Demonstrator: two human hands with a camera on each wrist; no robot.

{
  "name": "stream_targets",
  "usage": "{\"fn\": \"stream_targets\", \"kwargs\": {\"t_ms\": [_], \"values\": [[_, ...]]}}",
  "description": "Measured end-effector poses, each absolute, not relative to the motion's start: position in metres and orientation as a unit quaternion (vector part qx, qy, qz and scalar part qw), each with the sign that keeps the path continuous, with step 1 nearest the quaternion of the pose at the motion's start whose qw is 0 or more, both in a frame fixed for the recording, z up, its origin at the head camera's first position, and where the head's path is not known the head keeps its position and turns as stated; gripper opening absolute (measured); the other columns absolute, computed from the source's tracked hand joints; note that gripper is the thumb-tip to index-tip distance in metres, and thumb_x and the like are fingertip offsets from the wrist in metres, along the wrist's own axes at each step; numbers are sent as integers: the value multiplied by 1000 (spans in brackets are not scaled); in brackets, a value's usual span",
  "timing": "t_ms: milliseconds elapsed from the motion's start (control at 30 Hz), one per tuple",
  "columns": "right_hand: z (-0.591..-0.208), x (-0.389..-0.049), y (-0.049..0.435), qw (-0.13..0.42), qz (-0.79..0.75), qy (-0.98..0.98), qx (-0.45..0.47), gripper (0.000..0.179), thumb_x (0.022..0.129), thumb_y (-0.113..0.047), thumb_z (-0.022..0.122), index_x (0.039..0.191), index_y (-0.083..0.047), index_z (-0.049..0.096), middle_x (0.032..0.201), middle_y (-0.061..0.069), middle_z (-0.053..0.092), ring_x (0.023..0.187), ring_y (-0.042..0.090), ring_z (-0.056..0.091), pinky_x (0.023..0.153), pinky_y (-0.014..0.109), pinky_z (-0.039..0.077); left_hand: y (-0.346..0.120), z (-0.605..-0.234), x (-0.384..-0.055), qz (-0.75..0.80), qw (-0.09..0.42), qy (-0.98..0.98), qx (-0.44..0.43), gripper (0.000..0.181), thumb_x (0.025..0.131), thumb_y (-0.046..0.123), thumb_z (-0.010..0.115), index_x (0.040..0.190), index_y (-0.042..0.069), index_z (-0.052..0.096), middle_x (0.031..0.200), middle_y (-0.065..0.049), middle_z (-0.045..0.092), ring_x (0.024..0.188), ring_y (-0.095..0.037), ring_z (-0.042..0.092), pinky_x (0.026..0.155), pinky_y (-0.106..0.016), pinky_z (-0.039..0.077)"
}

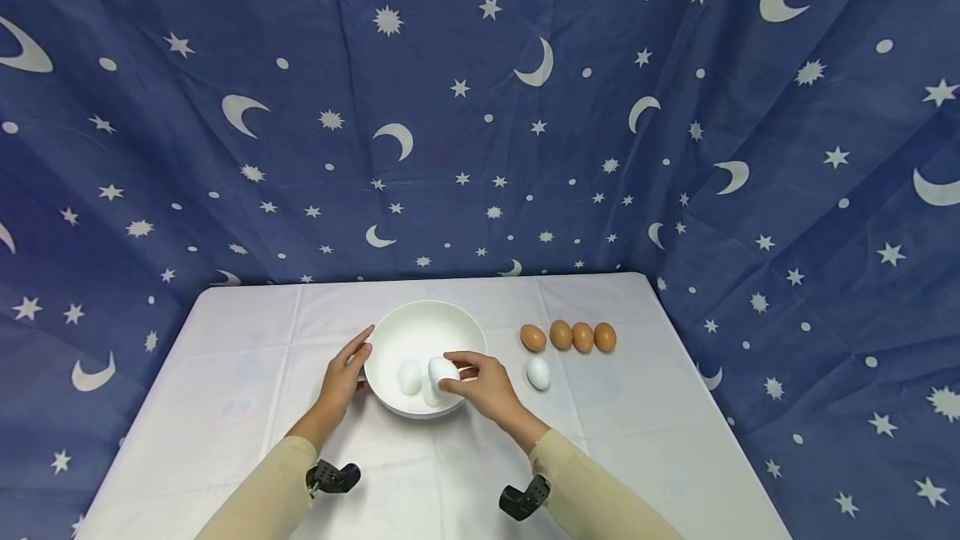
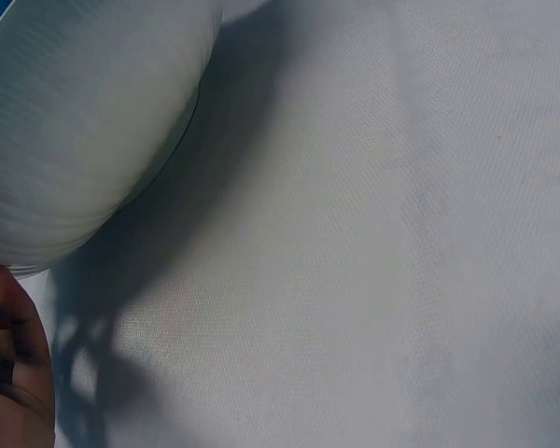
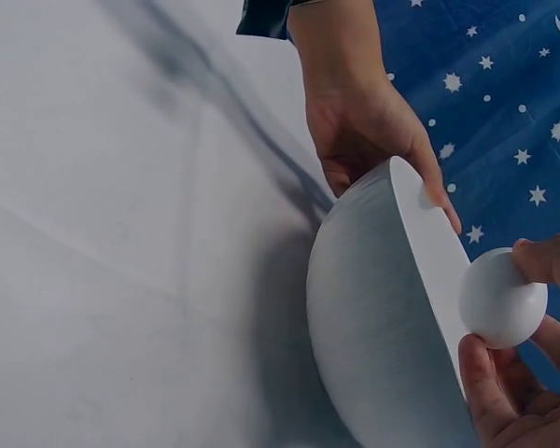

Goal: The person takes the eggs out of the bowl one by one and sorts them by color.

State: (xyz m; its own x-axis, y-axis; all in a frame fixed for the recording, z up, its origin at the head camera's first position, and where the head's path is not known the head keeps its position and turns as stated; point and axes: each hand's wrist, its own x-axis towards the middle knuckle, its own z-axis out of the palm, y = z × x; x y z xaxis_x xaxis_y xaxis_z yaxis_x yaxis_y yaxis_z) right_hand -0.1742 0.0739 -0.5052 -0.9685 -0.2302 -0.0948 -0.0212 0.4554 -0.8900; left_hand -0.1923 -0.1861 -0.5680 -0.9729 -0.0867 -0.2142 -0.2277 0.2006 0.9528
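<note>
A white bowl [image 1: 427,319] sits on the table. My left hand [image 1: 343,373] holds its left side at the rim, and in the right wrist view the left hand [image 3: 378,135] has fingers over the edge. The left wrist view shows fingers [image 2: 14,308] touching the outer wall. Above the bowl, my right hand [image 1: 487,388] pinches a white egg [image 1: 442,372] between thumb and fingers; this egg [image 3: 499,303] is near the rim in the right wrist view. Inside lie a white egg [image 1: 409,377] and another pale egg [image 1: 431,396], partly hidden by the held one.
To the right of the bowl, one white egg [image 1: 538,373] lies on the white tablecloth [image 1: 645,440]. Behind it is a row of several brown eggs [image 1: 582,337]. A blue curtain [image 1: 465,148] with moons and stars hangs behind and beside the table.
</note>
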Motion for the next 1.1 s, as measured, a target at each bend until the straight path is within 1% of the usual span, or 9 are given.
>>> {"fn": "stream_targets", "kwargs": {"t_ms": [267,400,500,767,833,967,1100], "values": [[-502,-165,93,100,-527,840,-78,45,80,-22,82,122,-10,69,111,6,69,92,15,60,74,21,51,-186,-571,-192,633,56,765,-102,50,103,46,44,151,29,41,141,-10,44,95,-13,53,72,-25,51],[-502,-165,106,99,-530,840,-70,46,81,-23,82,123,-10,68,111,7,68,93,16,61,73,20,52,-185,-571,-191,640,46,761,-100,50,104,44,45,150,26,42,137,-12,45,91,-12,54,70,-25,52],[-501,-165,116,94,-531,840,-61,46,81,-21,81,123,-9,67,112,9,68,94,17,62,73,21,53,-184,-570,-191,636,41,764,-100,50,104,44,45,150,26,42,135,-11,46,90,-11,54,69,-25,52],[-502,-167,146,71,-509,857,-23,44,80,-19,82,121,-10,69,112,6,68,91,16,62,72,23,53,-184,-569,-191,631,54,767,-103,50,104,45,43,151,30,40,142,-10,45,96,-14,53,73,-27,53],[-503,-168,153,62,-505,861,-15,44,79,-18,83,120,-11,69,112,6,68,91,16,62,72,24,53,-185,-569,-192,629,56,768,-101,50,104,45,43,151,29,40,145,-11,44,97,-14,53,74,-27,53],[-507,-171,167,47,-499,866,2,43,79,-17,83,119,-11,70,111,6,69,91,17,62,74,27,53,-185,-570,-193,632,57,766,-106,48,104,44,43,151,30,41,148,-9,43,97,-13,54,72,-25,52],[-509,-174,184,42,-495,868,21,46,81,-17,82,123,-7,67,114,8,68,94,19,62,76,30,54,-184,-571,-193,638,59,760,-108,49,104,44,44,151,30,41,149,-9,43,95,-11,55,71,-24,52]]}}
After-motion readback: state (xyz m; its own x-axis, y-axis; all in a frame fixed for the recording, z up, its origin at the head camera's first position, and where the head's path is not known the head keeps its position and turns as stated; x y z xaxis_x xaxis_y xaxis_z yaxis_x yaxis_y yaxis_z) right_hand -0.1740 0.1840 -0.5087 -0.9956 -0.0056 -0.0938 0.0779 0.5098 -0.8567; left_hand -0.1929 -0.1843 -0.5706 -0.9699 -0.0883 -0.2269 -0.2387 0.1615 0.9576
